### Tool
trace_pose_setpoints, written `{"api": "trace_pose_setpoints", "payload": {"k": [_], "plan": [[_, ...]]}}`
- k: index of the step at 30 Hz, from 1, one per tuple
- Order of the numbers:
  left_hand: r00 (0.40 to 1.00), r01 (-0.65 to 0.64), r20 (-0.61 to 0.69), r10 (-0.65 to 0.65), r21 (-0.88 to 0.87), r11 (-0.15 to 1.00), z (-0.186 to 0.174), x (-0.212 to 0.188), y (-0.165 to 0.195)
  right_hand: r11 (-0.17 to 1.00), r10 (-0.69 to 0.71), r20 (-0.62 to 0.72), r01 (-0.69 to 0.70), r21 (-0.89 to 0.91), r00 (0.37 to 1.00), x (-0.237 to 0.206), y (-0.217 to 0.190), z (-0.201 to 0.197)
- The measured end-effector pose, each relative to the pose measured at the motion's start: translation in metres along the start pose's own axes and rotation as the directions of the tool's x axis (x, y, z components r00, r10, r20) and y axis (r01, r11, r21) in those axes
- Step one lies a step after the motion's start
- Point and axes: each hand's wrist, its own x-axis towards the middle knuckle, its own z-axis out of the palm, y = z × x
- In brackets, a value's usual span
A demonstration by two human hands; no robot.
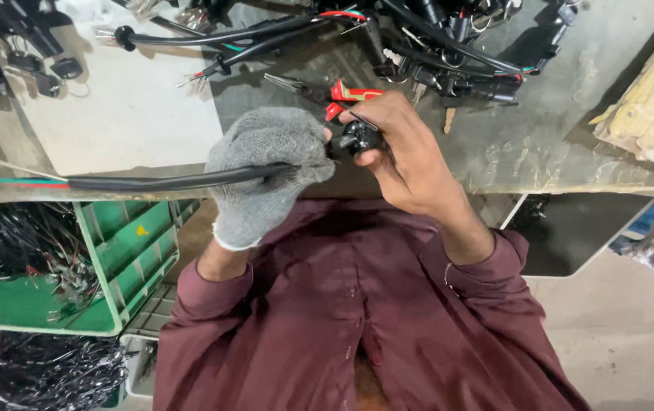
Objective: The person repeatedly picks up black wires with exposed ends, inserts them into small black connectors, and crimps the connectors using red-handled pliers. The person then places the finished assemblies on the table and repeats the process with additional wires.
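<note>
Head view: gloved left hand (pixel 266 171) grips the cable (pixel 159 181), bare right hand (pixel 399 156) pinches the connector (pixel 356 139); keep both steady.

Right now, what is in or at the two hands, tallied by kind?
Grey knit glove on the left hand: 1
Bare right hand: 1
Black sleeved cable, gripped in the left hand: 1
Small black connector part, pinched by the right hand: 1
Red-handled pliers on the bench behind the hands: 1
Total: 5
</note>
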Motion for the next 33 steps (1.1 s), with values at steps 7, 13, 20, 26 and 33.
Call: {"api": "trace_pose_setpoints", "payload": {"k": [7,13,20,26,33], "plan": [[0.997,-0.03,0.07,0.021,0.141,0.99,0.009,0.01,-0.006,0.998,-0.026,-0.069,0.022,-0.065,0.997,-0.012,0.005,0.007],[0.986,0.013,0.165,-0.009,-0.021,1.0,0.002,0.015,-0.017,0.992,0.128,-0.059,-0.126,0.031,0.99,-0.012,-0.001,0.014],[0.996,0.086,-0.012,-0.086,0.109,0.99,0.013,0.008,-0.011,0.977,0.202,-0.107,-0.193,0.087,0.974,-0.019,0.004,0.027],[0.981,0.169,0.018,-0.192,0.399,0.901,0.023,0.0,-0.009,0.842,0.398,0.037,-0.381,0.383,0.917,-0.015,0.009,0.019],[0.959,-0.088,0.284,0.014,0.251,0.964,0.011,0.001,-0.017,0.831,0.295,0.145,-0.329,0.449,0.944,-0.01,0.001,0.014]]}}
